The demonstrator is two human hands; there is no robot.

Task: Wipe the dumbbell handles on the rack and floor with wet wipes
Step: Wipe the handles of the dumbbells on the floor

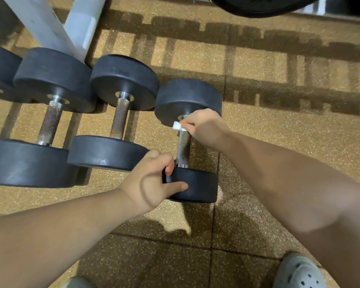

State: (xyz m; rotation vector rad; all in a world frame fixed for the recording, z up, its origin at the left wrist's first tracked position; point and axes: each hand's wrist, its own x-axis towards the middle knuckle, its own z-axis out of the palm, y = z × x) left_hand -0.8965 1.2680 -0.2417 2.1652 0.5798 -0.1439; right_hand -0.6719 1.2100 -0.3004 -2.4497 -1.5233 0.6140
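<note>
A grey perforated clog (299,273) shows at the lower right, and the toe of a second grey clog (77,282) at the bottom edge (mostly cut off). A black weight plate (258,5) curves along the top. At the upper left stand two white metal beams (83,23), one slanted. A barred shadow (258,38) crosses the tan speckled tiles (258,142).

This is a gym's free-weight area. Black round-headed dumbbells (120,119) with knurled steel handles lie in a row on speckled rubber floor tiles (279,146). A white metal rack frame (56,28) stands just behind them.
</note>
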